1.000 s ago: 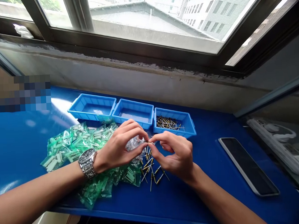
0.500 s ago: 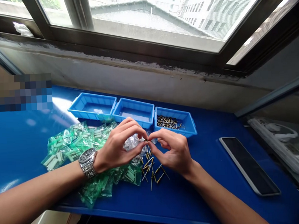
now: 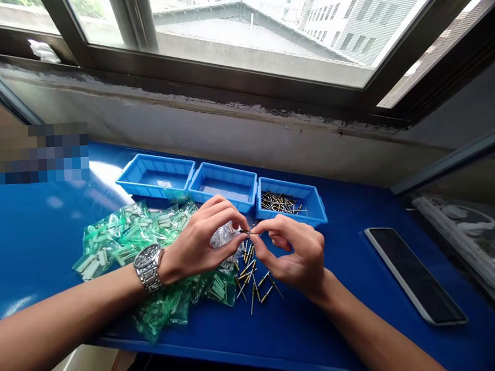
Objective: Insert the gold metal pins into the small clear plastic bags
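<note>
Between my two hands is a small thin rivet (image 3: 246, 232). My left hand (image 3: 208, 234), with a metal watch on its wrist, pinches its left end between thumb and fingertip. The right end is pinched by my right hand (image 3: 292, 247). Loose rivets (image 3: 252, 274) with brassy bodies and silver pins lie on the blue table below the hands. Green plastic bags (image 3: 125, 236) of pale pieces are piled under and left of my left hand. Clear plastic (image 3: 223, 236) shows partly behind my left fingers.
Three blue trays stand in a row at the back: the left tray (image 3: 156, 190), the middle tray (image 3: 223, 195) and the right tray (image 3: 315, 212), which holds many rivets. A phone (image 3: 416, 276) lies at the right. A window (image 3: 256, 30) is behind.
My right hand has moved slightly right, away from my left fingertips, and more of the thin rivet shows between them.
</note>
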Available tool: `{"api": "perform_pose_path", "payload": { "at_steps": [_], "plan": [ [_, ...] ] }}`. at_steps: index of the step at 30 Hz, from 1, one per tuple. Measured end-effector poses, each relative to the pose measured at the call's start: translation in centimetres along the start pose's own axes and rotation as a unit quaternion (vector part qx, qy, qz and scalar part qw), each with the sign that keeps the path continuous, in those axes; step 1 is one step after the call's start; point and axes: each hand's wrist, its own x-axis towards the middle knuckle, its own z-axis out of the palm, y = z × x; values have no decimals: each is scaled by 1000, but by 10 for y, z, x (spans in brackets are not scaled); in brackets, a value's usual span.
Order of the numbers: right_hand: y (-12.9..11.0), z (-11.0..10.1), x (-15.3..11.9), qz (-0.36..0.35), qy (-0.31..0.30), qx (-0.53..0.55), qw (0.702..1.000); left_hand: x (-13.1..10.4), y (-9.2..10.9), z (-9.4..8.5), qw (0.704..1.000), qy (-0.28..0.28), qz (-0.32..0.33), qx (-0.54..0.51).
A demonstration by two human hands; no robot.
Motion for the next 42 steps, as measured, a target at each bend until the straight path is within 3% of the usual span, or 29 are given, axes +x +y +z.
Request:
{"api": "perform_pose_path", "payload": {
  "at_steps": [3, 6, 12, 17, 20, 22, 24, 26, 29, 32, 35, 42],
  "plan": [
    [-2, -1, 0, -11, -5, 4, 1000, 0, -1, 0, 1000, -17, 17, -4],
    [2, -2, 1, 0, -15, 12, 1000, 0, -1, 0, 1000, 5, 13, -9],
    [14, -8, 6, 11, -103, 29, 994, 0, -1, -1, 1000, 26, 14, -5],
    [34, -35, 14, 60, -35, -138, 988, -2, -3, -1, 998, 57, -14, -9],
    [45, -51, 17, 113, -39, -234, 965, -4, -6, 0, 998, 63, -24, -19],
    [46, -56, 19, 129, -43, -242, 961, -5, -7, 0, 998, 61, -24, -27],
    [43, -58, 20, 137, -86, -183, 970, -5, -7, 0, 998, 53, -26, -32],
    [36, -59, 21, 157, -197, -74, 965, -5, -7, 0, 998, 44, -30, -32],
    [28, -61, 21, 204, -401, 60, 891, -4, -7, -2, 999, 27, -20, -32],
    [21, -64, 17, 233, -515, 88, 820, -4, -6, -3, 999, 11, -8, -38],
    [15, -63, 13, 238, -533, 33, 811, -3, -6, -2, 999, 2, -11, -44],
    [7, -59, 6, 205, -471, -41, 857, -3, -6, -2, 998, -6, -46, -48]
  ]
}}
